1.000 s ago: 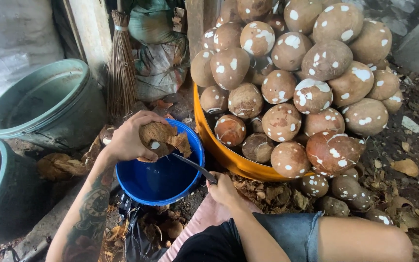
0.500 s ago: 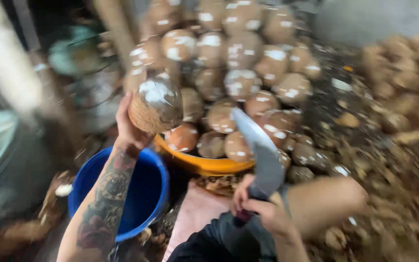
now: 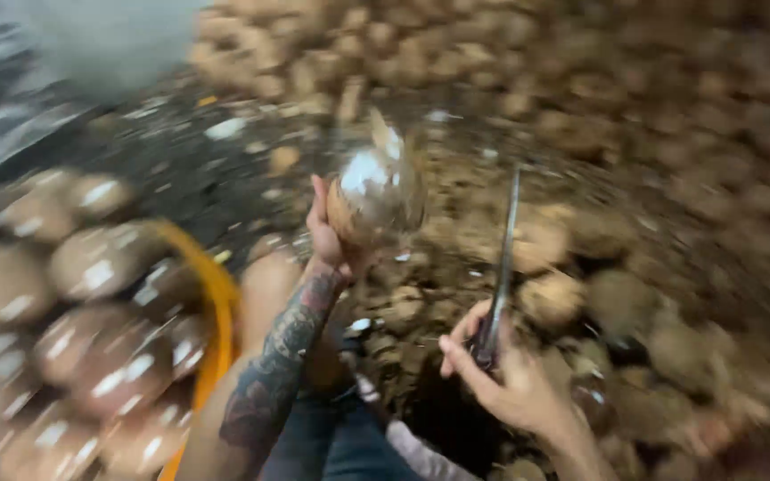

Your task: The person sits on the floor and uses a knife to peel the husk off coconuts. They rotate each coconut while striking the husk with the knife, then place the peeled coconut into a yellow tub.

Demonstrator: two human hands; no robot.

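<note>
A brown, partly husked coconut [image 3: 374,191] sits high in the middle of the view, held up in the air above the littered ground [image 3: 456,258]. It is blurred, but its long axis looks roughly upright, tilted a little to the right, with a pointed scrap of husk sticking up at the top. The left hand [image 3: 327,236] cups it from below and from the left side, the fingers [image 3: 318,198] curled closed against the shell; the forearm below is tattooed.

To the right and lower, well apart from the coconut, the right hand [image 3: 505,379] grips the handle of a long knife [image 3: 501,267]. The fingers are wrapped shut around the handle, and the blade points almost straight up, leaning slightly right.

At the left an orange basket [image 3: 216,312] holds a heap of husked coconuts [image 3: 73,303] with white patches. More coconuts [image 3: 581,71] lie piled across the top and right, all blurred
</note>
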